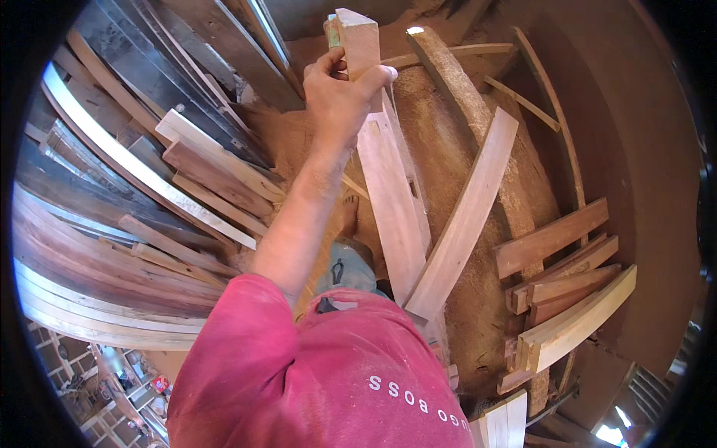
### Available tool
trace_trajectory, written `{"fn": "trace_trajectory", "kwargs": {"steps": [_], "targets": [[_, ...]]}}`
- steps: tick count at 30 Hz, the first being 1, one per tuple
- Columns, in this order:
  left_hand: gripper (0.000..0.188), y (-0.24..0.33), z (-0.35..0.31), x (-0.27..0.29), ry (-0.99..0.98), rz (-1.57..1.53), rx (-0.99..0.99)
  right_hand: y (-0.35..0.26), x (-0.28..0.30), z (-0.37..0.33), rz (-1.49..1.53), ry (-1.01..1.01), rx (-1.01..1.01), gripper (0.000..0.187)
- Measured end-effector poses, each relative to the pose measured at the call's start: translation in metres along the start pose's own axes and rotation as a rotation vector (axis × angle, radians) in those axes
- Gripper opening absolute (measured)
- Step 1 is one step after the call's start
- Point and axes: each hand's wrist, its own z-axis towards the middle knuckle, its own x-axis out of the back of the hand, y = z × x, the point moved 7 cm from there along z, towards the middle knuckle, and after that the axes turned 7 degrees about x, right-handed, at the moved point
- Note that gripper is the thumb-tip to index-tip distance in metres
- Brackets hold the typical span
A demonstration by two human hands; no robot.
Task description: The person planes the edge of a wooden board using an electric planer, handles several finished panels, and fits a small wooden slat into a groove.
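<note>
My left hand (pixel 336 93) reaches forward and is closed round a pale wooden block (pixel 358 41), thumb on its right side and fingers on its left. A small greenish patch shows on the block's left side. Just below the hand, a long pinkish wooden board (pixel 392 201) runs back toward my body. Whether it touches the block is hidden by my hand. Across that board's near end slants a second plank (pixel 467 216), pointing away to the right. My right hand is not in view.
Long curved wooden strips (pixel 112 276) and several boards (pixel 216 179) crowd the left side. Short wooden pieces (pixel 564 287) are stacked at right on a sawdust-covered surface (pixel 478 299). A narrow dusty beam (pixel 455 82) lies beyond the slanted plank. My bare foot (pixel 350 211) stands below.
</note>
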Motion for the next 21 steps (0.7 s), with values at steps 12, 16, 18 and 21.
{"fn": "trace_trajectory", "kwargs": {"steps": [12, 16, 18, 21], "targets": [[0.074, -0.004, -0.003, 0.001, 0.033, 0.07, -0.015, -0.135, 0.034, -0.033, 0.354, 0.094, 0.016, 0.052], [0.078, -0.003, -0.004, 0.009, -0.005, 0.055, -0.018, -0.226, 0.047, -0.044, 0.643, 0.013, 0.041, 0.044], [0.079, -0.006, -0.003, 0.008, -0.029, 0.065, -0.003, -0.246, 0.043, -0.037, 0.801, -0.093, -0.017, 0.044], [0.079, -0.009, -0.005, 0.007, -0.002, 0.089, -0.03, -0.278, 0.055, -0.023, 0.626, 0.041, 0.193, 0.046]]}}
